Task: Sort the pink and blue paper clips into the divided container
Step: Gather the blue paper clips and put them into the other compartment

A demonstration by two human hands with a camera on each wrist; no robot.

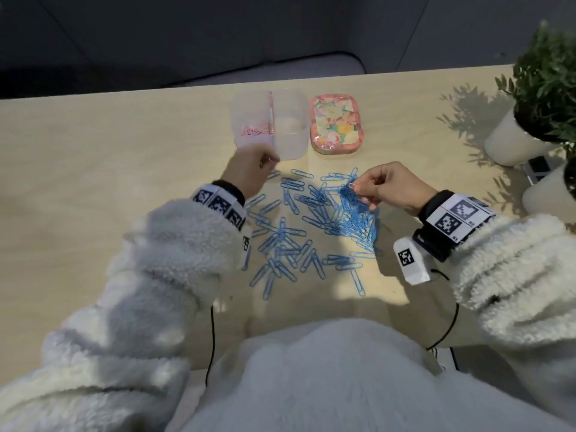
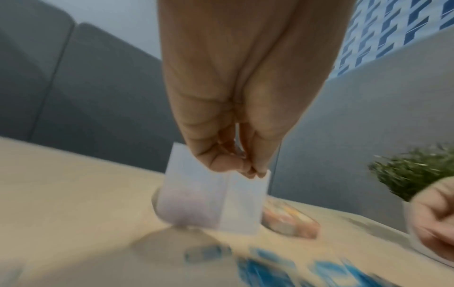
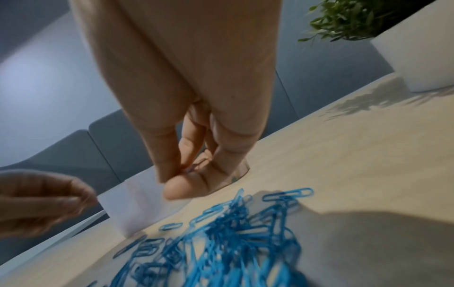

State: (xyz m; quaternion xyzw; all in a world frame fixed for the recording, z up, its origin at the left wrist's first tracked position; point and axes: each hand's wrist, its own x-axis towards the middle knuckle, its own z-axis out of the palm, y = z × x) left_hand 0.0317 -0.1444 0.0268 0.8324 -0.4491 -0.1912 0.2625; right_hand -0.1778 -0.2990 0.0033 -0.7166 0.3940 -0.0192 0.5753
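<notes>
The clear divided container (image 1: pixel 291 145) stands at the table's far middle, with pink clips (image 1: pixel 254 130) in its left compartment. Blue paper clips (image 1: pixel 311 226) lie scattered and clumped on the table in front of it. My left hand (image 1: pixel 268 160) hovers at the container's near wall with its fingertips pinched together (image 2: pixel 248 170), on what looks like a small pink clip; the left wrist view is blurred. My right hand (image 1: pixel 355 187) is raised over the blue clump and pinches a pale pink clip (image 3: pixel 194 168) between thumb and forefinger.
A floral lid (image 1: pixel 335 124) lies just right of the container. Two white pots with green plants (image 1: pixel 517 141) stand at the table's right edge. A grey sofa sits beyond the far edge. Bare tabletop spreads to the left.
</notes>
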